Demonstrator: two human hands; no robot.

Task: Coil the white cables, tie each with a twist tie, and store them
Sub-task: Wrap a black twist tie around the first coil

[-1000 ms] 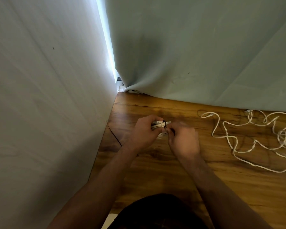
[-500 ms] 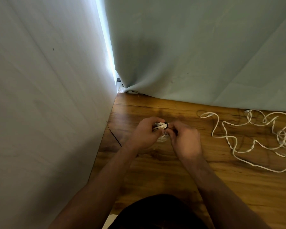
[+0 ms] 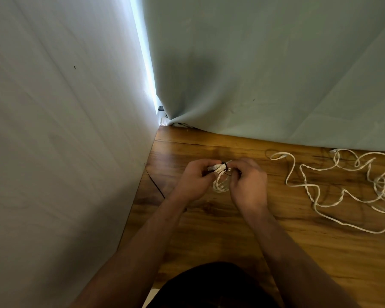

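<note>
Left hand (image 3: 195, 182) and right hand (image 3: 248, 185) close together, holding a white coil (image 3: 220, 185) over the tabletop (image 3: 231, 236).
Left hand grips the coil; right hand pinches its black tie (image 3: 224, 166). A loose cable (image 3: 342, 192) lies to the right.

No writing, label, brand mark, number or sign can be read anywhere in view: not on the small coiled white cable bundle (image 3: 220, 187), the loose tangled white cable (image 3: 309, 185), the brown wood-grain surface (image 3: 276, 252), or the pale grey-green fabric sheets (image 3: 265, 74) behind.
</note>
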